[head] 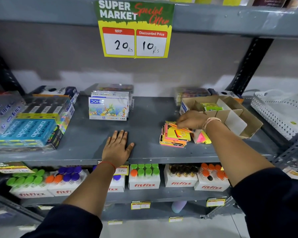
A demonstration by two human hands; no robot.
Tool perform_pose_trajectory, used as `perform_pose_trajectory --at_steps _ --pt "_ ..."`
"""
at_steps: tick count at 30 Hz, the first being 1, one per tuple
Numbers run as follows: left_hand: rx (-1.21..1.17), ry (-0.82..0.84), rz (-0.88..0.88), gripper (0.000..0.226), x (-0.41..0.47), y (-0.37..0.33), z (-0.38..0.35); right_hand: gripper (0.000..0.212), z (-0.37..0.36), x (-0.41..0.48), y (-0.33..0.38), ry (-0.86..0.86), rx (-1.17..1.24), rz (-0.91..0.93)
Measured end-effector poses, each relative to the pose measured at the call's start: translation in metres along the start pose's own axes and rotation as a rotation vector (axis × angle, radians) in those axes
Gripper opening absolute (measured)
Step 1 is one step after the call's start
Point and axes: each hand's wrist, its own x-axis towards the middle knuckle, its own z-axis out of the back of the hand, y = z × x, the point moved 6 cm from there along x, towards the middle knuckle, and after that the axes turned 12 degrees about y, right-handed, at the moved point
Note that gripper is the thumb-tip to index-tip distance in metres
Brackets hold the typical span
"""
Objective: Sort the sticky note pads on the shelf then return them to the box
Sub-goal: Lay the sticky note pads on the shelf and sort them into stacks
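A loose stack of sticky note pads (174,136), yellow, pink and orange, lies on the grey shelf (86,134) right of centre. My right hand (191,120) is over the stack, its fingertips pinching the top orange pad at the far edge. A few more pads (203,137) lean just right of the stack. Behind them stands the open cardboard box (234,115) with dividers, holding one green-yellow pad (211,106). My left hand (118,146) rests flat, fingers spread, on the bare shelf to the left, holding nothing.
Pastel boxes (108,109) stand at mid-shelf, pencil packs (27,127) fill the left side, and a white perforated basket (282,112) sits at far right. A price sign (135,30) hangs from the shelf above. Bottles in white cartons (144,177) fill the shelf below.
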Motion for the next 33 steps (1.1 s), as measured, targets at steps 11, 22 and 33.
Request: perform_pose_trajectory --at_steps 11,22,33 --pt "-0.002 0.005 0.002 0.061 0.000 0.000 0.000 0.028 0.029 -0.012 -0.009 -0.432 0.160 0.068" --pt "0.015 0.035 -0.001 0.060 0.000 0.000 0.000 0.014 0.033 0.001 0.021 -0.611 0.486 0.216" --pt "0.019 -0.015 0.074 0.087 0.001 0.021 0.001 0.038 -0.035 0.092 0.096 -0.094 -0.054 0.191"
